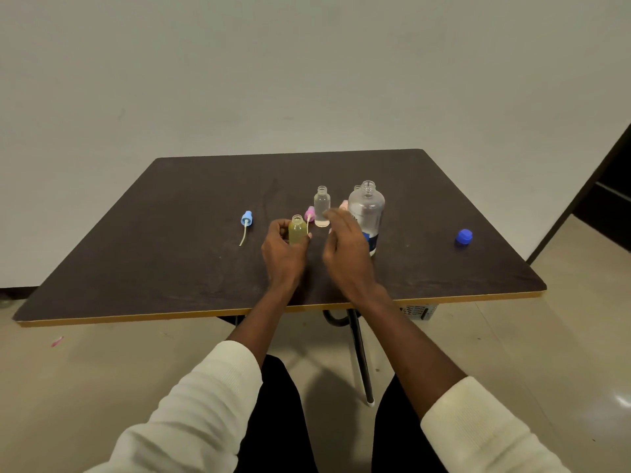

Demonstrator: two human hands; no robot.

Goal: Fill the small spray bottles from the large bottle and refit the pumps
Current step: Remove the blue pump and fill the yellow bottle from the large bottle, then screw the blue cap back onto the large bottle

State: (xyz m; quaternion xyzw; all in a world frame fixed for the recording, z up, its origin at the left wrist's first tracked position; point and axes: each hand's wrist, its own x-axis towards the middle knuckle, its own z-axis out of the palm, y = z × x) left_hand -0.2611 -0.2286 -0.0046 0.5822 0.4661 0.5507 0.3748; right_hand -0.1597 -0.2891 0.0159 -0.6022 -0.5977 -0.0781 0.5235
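Note:
My left hand (283,249) grips a small yellowish bottle (297,230) that stands uncapped on the dark table (170,261). My right hand (345,245) hovers with relaxed fingers just right of it, in front of the large clear bottle (367,208), which is open at the top. A small clear bottle (322,206) stands uncapped behind my hands. A purple pump (309,213) with its tube lies between the two small bottles. A blue pump (246,220) lies to the left. A pink pump (344,204) peeks out behind my right hand.
A blue cap (463,237) lies on the table's right side. Another small bottle neck (357,188) shows behind the large bottle. The table's front edge (136,317) runs near my forearms. A pink scrap (56,342) lies on the floor at left.

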